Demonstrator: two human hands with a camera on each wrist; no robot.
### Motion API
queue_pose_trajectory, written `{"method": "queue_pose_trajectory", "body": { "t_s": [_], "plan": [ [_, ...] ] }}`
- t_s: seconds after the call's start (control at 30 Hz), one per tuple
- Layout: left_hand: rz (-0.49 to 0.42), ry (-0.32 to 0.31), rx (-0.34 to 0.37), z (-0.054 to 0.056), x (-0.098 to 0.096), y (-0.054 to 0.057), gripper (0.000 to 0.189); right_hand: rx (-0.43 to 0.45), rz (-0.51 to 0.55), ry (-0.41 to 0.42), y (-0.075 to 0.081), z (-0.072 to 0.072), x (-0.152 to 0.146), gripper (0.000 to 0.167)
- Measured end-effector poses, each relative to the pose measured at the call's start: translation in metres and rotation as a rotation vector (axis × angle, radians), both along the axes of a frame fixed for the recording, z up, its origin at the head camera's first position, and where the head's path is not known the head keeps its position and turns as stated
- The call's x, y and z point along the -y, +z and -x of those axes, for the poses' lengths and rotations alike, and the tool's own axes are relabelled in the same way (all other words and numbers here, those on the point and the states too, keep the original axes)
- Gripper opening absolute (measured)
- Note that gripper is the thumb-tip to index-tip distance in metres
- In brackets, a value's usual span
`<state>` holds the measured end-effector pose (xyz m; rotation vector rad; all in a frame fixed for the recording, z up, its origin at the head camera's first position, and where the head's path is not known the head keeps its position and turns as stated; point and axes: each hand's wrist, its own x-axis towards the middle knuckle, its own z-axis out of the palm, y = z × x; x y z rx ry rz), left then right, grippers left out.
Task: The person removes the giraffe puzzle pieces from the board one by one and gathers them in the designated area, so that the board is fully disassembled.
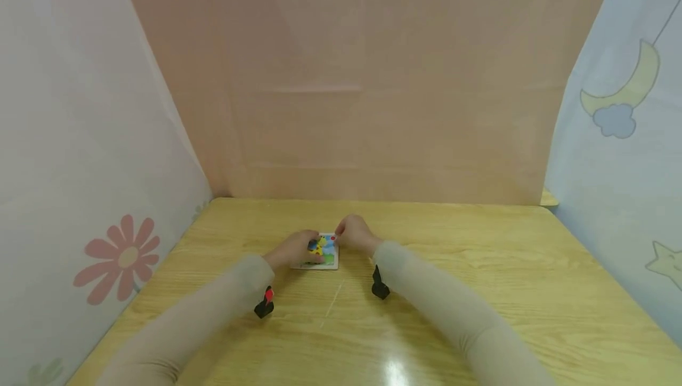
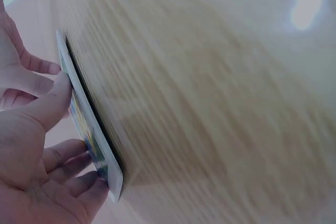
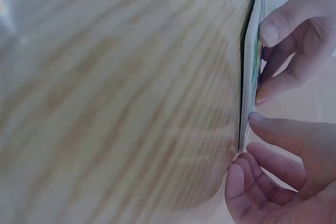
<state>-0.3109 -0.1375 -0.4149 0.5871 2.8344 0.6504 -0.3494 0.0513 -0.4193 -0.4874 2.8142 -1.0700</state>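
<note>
A small square board (image 1: 328,260) with a giraffe picture, apparently a picture puzzle, lies on the wooden table. My left hand (image 1: 293,250) reaches over its left part, thumb on the picture near the front edge and bent fingers about the far side. In the left wrist view, fingertips of the left hand (image 2: 52,177) touch the board (image 2: 92,124) by its end. At the far right corner, my right hand (image 1: 356,233) pinches the rim. The right wrist view shows that right hand (image 3: 283,177) with its thumb on the edge of the board (image 3: 251,61) and fingers curled beside it.
The wooden table (image 1: 458,256) carries a pale streak (image 1: 333,303) in front of the board. A brown backdrop (image 1: 373,90) stands at the far edge, with printed curtains on the left (image 1: 80,137) and right (image 1: 613,185). Black wrist mounts hang below both sleeves.
</note>
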Motion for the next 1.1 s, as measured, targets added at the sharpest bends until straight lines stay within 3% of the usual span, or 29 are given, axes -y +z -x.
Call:
{"method": "queue_pose_trajectory", "body": {
  "t_s": [0.27, 0.47, 0.7, 1.1],
  "plan": [
    [-0.037, 0.077, -0.001, 0.000, -0.007, -0.009, 0.065, -0.029, -0.012, -0.001, -0.002, 0.000, 0.002, 0.021],
    [-0.067, 0.073, -0.001, -0.002, -0.005, -0.010, 0.068, -0.038, -0.005, 0.007, -0.008, 0.002, 0.004, 0.015],
    [-0.089, 0.038, 0.022, -0.002, -0.004, -0.005, 0.067, -0.025, -0.027, -0.010, 0.000, -0.004, 0.005, 0.014],
    [-0.087, 0.076, -0.014, -0.002, -0.009, -0.005, 0.056, 0.045, 0.025, -0.044, 0.005, -0.007, 0.005, 0.017]
  ]
}}
